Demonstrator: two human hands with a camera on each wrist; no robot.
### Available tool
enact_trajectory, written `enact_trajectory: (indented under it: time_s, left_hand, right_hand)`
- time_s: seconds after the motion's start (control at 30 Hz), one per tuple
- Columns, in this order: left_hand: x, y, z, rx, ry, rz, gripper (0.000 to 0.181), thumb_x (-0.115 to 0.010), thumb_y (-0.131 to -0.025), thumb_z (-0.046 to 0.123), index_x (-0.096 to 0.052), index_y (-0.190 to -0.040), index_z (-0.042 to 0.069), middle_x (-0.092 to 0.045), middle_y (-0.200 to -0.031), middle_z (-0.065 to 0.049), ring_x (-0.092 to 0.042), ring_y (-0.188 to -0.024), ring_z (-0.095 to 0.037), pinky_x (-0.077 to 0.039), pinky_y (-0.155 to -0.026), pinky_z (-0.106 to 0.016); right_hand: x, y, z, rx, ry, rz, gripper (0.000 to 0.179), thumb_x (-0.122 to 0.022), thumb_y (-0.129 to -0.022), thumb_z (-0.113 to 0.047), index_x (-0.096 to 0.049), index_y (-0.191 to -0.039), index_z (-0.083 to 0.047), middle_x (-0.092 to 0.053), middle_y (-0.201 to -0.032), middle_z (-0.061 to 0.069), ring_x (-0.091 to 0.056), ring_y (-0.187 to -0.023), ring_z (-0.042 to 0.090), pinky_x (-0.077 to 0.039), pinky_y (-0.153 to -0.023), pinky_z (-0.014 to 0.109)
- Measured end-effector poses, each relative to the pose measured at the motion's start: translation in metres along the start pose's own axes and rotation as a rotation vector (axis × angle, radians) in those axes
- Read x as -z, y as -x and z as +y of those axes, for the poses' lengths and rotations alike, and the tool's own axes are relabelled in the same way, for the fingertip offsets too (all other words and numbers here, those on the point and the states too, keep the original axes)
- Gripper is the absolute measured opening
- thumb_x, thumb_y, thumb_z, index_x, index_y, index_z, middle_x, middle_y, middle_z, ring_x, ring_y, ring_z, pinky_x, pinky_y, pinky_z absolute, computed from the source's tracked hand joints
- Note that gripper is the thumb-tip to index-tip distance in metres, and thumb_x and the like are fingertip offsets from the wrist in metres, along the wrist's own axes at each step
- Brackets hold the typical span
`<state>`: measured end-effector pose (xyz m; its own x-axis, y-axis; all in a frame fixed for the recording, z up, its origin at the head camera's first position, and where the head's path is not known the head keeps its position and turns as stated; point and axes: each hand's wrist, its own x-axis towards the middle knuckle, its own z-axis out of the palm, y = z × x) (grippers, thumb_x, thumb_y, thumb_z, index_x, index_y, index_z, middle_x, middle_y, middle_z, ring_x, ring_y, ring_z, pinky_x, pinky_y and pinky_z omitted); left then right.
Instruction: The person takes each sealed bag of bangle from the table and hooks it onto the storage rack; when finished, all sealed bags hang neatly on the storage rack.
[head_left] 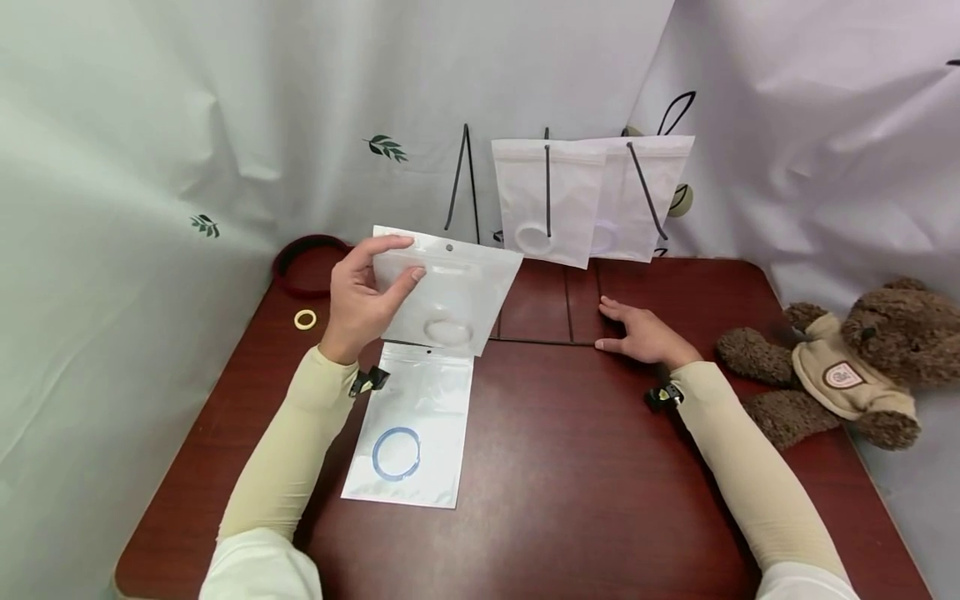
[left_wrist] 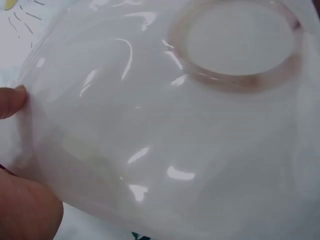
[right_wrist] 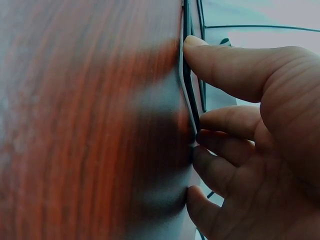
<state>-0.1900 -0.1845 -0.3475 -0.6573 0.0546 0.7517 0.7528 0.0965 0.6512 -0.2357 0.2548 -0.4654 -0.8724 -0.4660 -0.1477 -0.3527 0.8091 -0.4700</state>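
Note:
My left hand (head_left: 363,292) pinches the upper left corner of a white zip bag (head_left: 480,287) between thumb and fingers, holding it raised in front of a black wire rack (head_left: 567,304). Inside the bag shows a pale bangle with brownish patches (left_wrist: 235,82). On the table beneath lies a second zip bag (head_left: 431,400), with a blue bangle (head_left: 396,454) in it. My right hand (head_left: 645,333) rests at the right end of the rack's base, thumb and fingertips spread along the black rod (right_wrist: 187,65). Two more zip bags (head_left: 517,183) (head_left: 660,179) hang on the rack's hooks.
A brown teddy bear (head_left: 832,375) leans at the table's right edge. Far left are a dark red ring-shaped thing (head_left: 288,262) and a small yellow ring (head_left: 305,320). White leaf-print cloth (head_left: 300,100) drapes behind the reddish-brown table (head_left: 585,467). An unloaded hook (head_left: 457,175) stands at the rack's left.

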Motion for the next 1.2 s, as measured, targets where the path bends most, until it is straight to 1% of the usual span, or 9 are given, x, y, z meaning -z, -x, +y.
enact_trajectory:
  time_s: [0.1, 0.27, 0.47, 0.67, 0.8, 0.9, 1.0, 1.1, 1.2]
  left_hand:
    - [-0.005, -0.003, -0.004, 0.000, 0.007, 0.032, 0.038, -0.076, -0.079, -0.010, -0.067, -0.116, -0.007, -0.072, -0.107, 0.002, -0.069, -0.082, -0.012, -0.058, -0.071, -0.023]
    - [-0.008, -0.010, -0.016, 0.025, 0.014, 0.079, 0.038, -0.077, -0.082, -0.005, -0.068, -0.118, -0.003, -0.072, -0.112, -0.001, -0.069, -0.087, -0.014, -0.058, -0.074, -0.024]
    - [-0.010, -0.016, -0.026, 0.049, 0.043, 0.096, 0.037, -0.077, -0.082, -0.005, -0.068, -0.118, -0.002, -0.072, -0.110, -0.002, -0.071, -0.086, -0.014, -0.059, -0.073, -0.026]
    - [-0.018, -0.023, -0.033, 0.096, 0.066, 0.106, 0.036, -0.077, -0.081, -0.005, -0.070, -0.116, -0.002, -0.072, -0.108, -0.001, -0.068, -0.080, -0.012, -0.057, -0.068, -0.024]
    - [-0.022, -0.029, -0.040, 0.125, 0.087, 0.125, 0.037, -0.076, -0.082, -0.005, -0.069, -0.118, 0.000, -0.071, -0.108, 0.000, -0.067, -0.083, -0.012, -0.056, -0.070, -0.024]
    - [-0.025, -0.035, -0.038, 0.119, 0.093, 0.140, 0.036, -0.074, -0.083, -0.007, -0.069, -0.118, -0.001, -0.071, -0.111, -0.001, -0.065, -0.090, -0.012, -0.054, -0.075, -0.022]
    - [-0.029, -0.042, -0.034, 0.115, 0.098, 0.161, 0.035, -0.073, -0.083, -0.008, -0.068, -0.117, -0.004, -0.071, -0.112, 0.000, -0.063, -0.090, -0.012, -0.051, -0.075, -0.021]
    - [-0.031, -0.050, -0.040, 0.114, 0.094, 0.173, 0.034, -0.073, -0.083, -0.008, -0.068, -0.117, -0.005, -0.071, -0.111, 0.001, -0.062, -0.086, -0.012, -0.050, -0.073, -0.021]
    - [-0.033, -0.057, -0.046, 0.113, 0.078, 0.185, 0.033, -0.073, -0.084, -0.007, -0.070, -0.116, -0.003, -0.071, -0.112, -0.001, -0.063, -0.091, -0.012, -0.050, -0.079, -0.022]
  right_hand:
    - [0.000, -0.001, 0.001, -0.002, 0.001, 0.008, 0.081, -0.073, -0.092, -0.036, -0.035, -0.154, 0.001, -0.030, -0.164, 0.020, -0.027, -0.152, 0.040, -0.028, -0.119, 0.056]
    - [0.002, -0.001, 0.002, -0.005, 0.003, 0.012, 0.083, -0.073, -0.091, -0.037, -0.034, -0.155, 0.000, -0.029, -0.164, 0.019, -0.026, -0.152, 0.040, -0.027, -0.120, 0.055]
    - [0.002, -0.001, 0.002, -0.011, 0.000, -0.003, 0.084, -0.073, -0.092, -0.039, -0.033, -0.155, -0.001, -0.027, -0.165, 0.018, -0.024, -0.152, 0.040, -0.027, -0.120, 0.056]
    - [0.001, 0.000, 0.002, -0.013, 0.007, -0.001, 0.083, -0.073, -0.092, -0.038, -0.034, -0.155, -0.001, -0.028, -0.165, 0.019, -0.025, -0.152, 0.040, -0.026, -0.120, 0.056]
    - [0.000, 0.000, 0.002, -0.017, 0.009, -0.008, 0.083, -0.072, -0.092, -0.038, -0.033, -0.155, -0.001, -0.027, -0.165, 0.018, -0.024, -0.153, 0.040, -0.026, -0.120, 0.056]
    - [0.001, 0.000, 0.001, -0.019, 0.004, -0.014, 0.083, -0.073, -0.092, -0.037, -0.033, -0.155, -0.001, -0.027, -0.165, 0.018, -0.024, -0.153, 0.040, -0.027, -0.120, 0.056]
    - [0.001, 0.000, 0.000, -0.019, 0.002, -0.015, 0.083, -0.073, -0.092, -0.035, -0.033, -0.155, -0.001, -0.027, -0.165, 0.018, -0.024, -0.153, 0.040, -0.027, -0.120, 0.056]
    - [0.001, 0.000, 0.000, -0.019, 0.003, -0.013, 0.083, -0.073, -0.091, -0.035, -0.034, -0.155, -0.001, -0.028, -0.165, 0.018, -0.024, -0.153, 0.040, -0.027, -0.120, 0.056]
    - [0.001, -0.001, -0.001, -0.021, 0.005, -0.012, 0.083, -0.073, -0.092, -0.036, -0.034, -0.155, -0.001, -0.028, -0.165, 0.017, -0.024, -0.153, 0.040, -0.027, -0.120, 0.056]
